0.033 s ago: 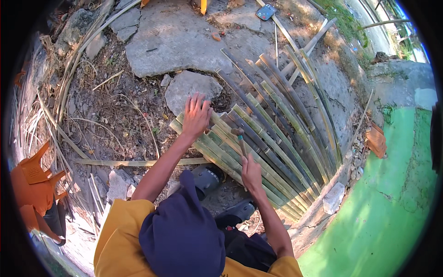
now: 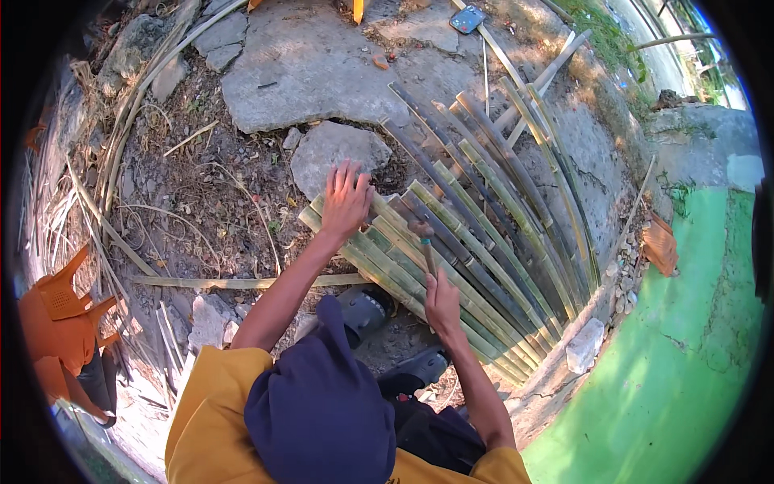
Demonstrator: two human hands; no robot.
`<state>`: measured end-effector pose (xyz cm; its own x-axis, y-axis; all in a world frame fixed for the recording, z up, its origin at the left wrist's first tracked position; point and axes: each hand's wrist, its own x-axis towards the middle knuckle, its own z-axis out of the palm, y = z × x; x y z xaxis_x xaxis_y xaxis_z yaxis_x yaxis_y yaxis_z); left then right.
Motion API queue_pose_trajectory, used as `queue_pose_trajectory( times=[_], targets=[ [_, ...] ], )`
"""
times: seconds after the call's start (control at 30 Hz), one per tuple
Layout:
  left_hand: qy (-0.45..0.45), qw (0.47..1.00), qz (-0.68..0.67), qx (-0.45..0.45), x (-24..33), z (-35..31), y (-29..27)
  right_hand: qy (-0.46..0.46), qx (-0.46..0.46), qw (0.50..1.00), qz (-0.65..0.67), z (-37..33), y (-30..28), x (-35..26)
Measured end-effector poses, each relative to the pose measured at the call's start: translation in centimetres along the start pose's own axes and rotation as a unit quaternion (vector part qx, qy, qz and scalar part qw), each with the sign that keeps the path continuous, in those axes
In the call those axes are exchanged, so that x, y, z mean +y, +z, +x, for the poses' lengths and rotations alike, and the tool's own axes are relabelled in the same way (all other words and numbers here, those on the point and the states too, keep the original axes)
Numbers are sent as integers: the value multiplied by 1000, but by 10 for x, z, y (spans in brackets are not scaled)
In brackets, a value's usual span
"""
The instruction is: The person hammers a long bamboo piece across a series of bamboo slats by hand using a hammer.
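Note:
My right hand (image 2: 443, 303) grips a hammer (image 2: 428, 255) by its handle, the head held over the split bamboo strips (image 2: 476, 274). These strips, green, tan and dark, fan out side by side across the ground in front of me. At their far left ends my left hand (image 2: 347, 203) lies with fingers stretched out over the bamboo. Its fingertips reach to the edge of a flat grey stone (image 2: 334, 153). Whether the palm presses on one strip or several, I cannot tell.
An orange plastic chair (image 2: 60, 310) stands at the left, near loose strips. A concrete slab (image 2: 314, 81) and a phone-like object (image 2: 467, 19) lie farther off. A green-painted surface (image 2: 645, 379) and a brick-coloured piece (image 2: 659, 245) are at the right. My shoes (image 2: 415, 369) are close to the bamboo.

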<state>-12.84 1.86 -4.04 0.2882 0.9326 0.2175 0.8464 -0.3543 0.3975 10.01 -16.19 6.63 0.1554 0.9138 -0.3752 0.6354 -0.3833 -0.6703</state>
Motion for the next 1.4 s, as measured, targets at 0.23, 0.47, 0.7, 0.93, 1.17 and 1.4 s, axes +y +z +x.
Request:
queue_pose_trajectory(
  times=[0.23, 0.47, 0.7, 0.93, 1.17, 1.4],
  targets=[
    [13, 1000, 11, 6, 17, 14, 2, -17, -7, 995, -102, -5, 26, 38],
    [3, 1000, 2, -3, 13, 9, -3, -47, 11, 998, -31, -12, 2, 12],
    [7, 1000, -6, -1, 22, 15, -1, -62, -1, 994, -86, -14, 23, 43],
    [7, 1000, -4, 5, 10, 6, -1, -23, 38, 999, -16, 4, -7, 2],
    [2, 1000, -1, -4, 16, 10, -5, -58, 251, 942, 217, 35, -37, -26],
    [11, 1000, 16, -11, 20, 19, 0, 44, 86, 995, -18, 57, -20, 27]
  ],
)
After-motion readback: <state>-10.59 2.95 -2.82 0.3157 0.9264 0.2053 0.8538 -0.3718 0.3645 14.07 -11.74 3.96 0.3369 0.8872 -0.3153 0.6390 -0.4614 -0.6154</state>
